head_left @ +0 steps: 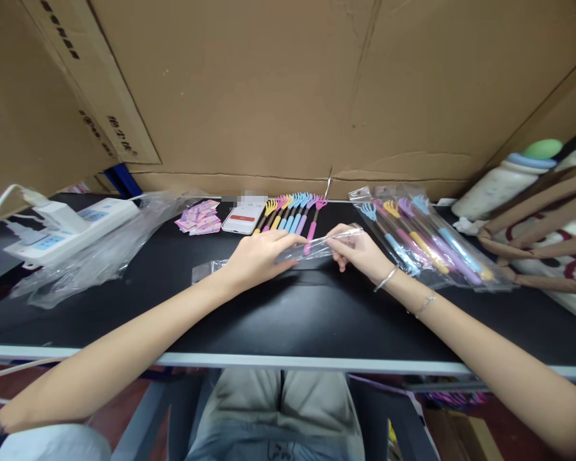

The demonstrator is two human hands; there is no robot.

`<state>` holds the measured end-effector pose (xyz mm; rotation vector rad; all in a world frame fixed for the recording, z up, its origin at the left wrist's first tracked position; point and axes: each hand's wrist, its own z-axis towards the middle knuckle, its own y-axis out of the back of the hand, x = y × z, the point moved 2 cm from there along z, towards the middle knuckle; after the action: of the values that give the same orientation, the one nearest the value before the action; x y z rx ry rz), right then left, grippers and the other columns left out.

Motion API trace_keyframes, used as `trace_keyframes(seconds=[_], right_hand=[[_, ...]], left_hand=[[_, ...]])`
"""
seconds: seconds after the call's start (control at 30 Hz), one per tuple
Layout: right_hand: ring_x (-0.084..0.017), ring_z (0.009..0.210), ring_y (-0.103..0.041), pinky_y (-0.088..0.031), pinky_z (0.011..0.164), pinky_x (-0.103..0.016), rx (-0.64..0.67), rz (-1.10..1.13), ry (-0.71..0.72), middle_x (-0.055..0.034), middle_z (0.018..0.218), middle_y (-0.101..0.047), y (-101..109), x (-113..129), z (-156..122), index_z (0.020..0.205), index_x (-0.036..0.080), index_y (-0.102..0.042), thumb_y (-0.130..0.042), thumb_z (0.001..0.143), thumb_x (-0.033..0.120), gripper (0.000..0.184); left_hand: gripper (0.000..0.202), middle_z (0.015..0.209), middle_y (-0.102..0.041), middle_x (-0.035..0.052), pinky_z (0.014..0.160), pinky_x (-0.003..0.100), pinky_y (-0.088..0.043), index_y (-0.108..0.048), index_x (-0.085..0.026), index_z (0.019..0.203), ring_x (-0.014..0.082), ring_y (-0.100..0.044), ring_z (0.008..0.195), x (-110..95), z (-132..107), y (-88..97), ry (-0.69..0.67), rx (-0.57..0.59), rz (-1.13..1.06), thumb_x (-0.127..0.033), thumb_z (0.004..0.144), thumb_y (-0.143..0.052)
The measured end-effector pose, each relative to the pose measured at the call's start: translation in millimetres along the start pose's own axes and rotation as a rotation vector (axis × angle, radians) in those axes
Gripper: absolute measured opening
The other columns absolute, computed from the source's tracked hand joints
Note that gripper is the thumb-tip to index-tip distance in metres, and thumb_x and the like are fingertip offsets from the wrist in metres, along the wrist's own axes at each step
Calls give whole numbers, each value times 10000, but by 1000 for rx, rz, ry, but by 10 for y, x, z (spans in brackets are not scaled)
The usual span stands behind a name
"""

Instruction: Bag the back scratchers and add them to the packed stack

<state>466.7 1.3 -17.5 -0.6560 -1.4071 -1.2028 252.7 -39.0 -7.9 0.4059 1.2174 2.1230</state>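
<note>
A narrow clear plastic bag (317, 247) stretches between my hands, just above the black tabletop. My right hand (352, 250) pinches its right end between thumb and fingers. Over its left part lies my left hand (262, 256), with fingers stretched out and the thumb apart, touching the plastic. Whether anything is inside the bag under the left hand is hidden. Right behind it, a row of claw-headed back scratchers (295, 214) with yellow, pink, blue and purple handles lies on the table. The handle of a pink back scratcher (310, 237) reaches the bag's far edge.
Bagged back scratchers (422, 240) lie at the right, near a white bottle (499, 186) and a fabric bag (557, 237). Behind my left hand are a phone (244, 216) and pink cards (200, 218). Empty plastic bags (110, 250) lie beside a power strip (77, 230). Cardboard (269, 96) walls the back.
</note>
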Motion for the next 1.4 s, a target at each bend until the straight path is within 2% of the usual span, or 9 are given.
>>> trace_keyframes(seconds=[0.13, 0.23, 0.37, 0.5, 0.7, 0.9, 1.0, 1.23, 1.4], right_hand=[[-108, 441, -511, -446, 431, -242, -2, -90, 101, 29, 543, -530, 50, -32, 29, 829, 159, -569, -609, 785, 551, 396], [-177, 700, -613, -506, 668, -313, 0, -267, 225, -50, 747, -639, 95, -60, 58, 871, 157, -633, -489, 883, 482, 356], [-246, 967, -602, -427, 914, -414, 82, -472, 348, -116, 1009, -674, 108, -107, 91, 958, 156, -675, -400, 934, 373, 351], [-253, 978, -568, -402, 920, -425, 144, -647, 478, -111, 1023, -669, 77, -153, 83, 1015, 190, -683, -402, 933, 331, 325], [-257, 954, -517, -422, 874, -439, 46, -897, 524, -112, 1077, -615, 22, -210, 55, 1054, 200, -674, -449, 910, 316, 291], [-265, 1134, -462, -386, 987, -485, 139, -895, 580, -90, 1320, -542, -56, -194, 30, 1265, 221, -540, -456, 919, 315, 368], [-264, 1168, -445, -389, 1001, -486, 187, -875, 578, -91, 1337, -540, -82, -202, 27, 1349, 215, -460, -449, 922, 315, 438], [-269, 1073, -488, -418, 963, -504, 177, -914, 540, -111, 1192, -599, -95, -181, 28, 1366, 223, -463, -435, 928, 333, 452], [-272, 1205, -425, -383, 1023, -515, 160, -956, 562, -93, 1379, -495, -104, -187, 28, 1386, 220, -436, -392, 946, 333, 457]], left_hand=[[289, 1015, -674, -28, 619, 195, -416, -579, -295, 1147, 132, -636, 880, 4, 4, 20, -15, -10, 51, -338, 862, -596], [286, 1040, -676, -18, 631, 204, -421, -588, -292, 1140, 147, -637, 911, 5, 6, 38, -15, -13, 82, -351, 861, -594], [328, 1066, -675, -25, 658, 205, -435, -574, -295, 1162, 143, -638, 939, 3, -1, 41, -1, 17, 38, -361, 842, -607], [346, 1077, -669, -18, 664, 204, -437, -567, -292, 1175, 146, -635, 952, -18, -10, 30, -22, 28, 34, -387, 843, -599], [398, 1119, -657, -1, 670, 216, -446, -547, -275, 1201, 157, -633, 964, -29, -17, 0, -43, 87, 78, -416, 834, -607], [467, 1155, -660, 4, 749, 239, -465, -490, -291, 1275, 172, -634, 1015, -61, -31, -49, -60, 148, 59, -428, 840, -589], [482, 1145, -661, 33, 741, 260, -470, -481, -263, 1287, 188, -641, 988, -89, -37, -86, -55, 192, 68, -475, 859, -543], [428, 1137, -662, 19, 698, 240, -461, -470, -268, 1291, 170, -641, 975, -90, -40, -139, -42, 167, 72, -380, 883, -530], [417, 1176, -647, 8, 707, 241, -463, -462, -269, 1302, 169, -628, 1020, -89, -31, -106, -57, 133, 71, -324, 890, -496]])
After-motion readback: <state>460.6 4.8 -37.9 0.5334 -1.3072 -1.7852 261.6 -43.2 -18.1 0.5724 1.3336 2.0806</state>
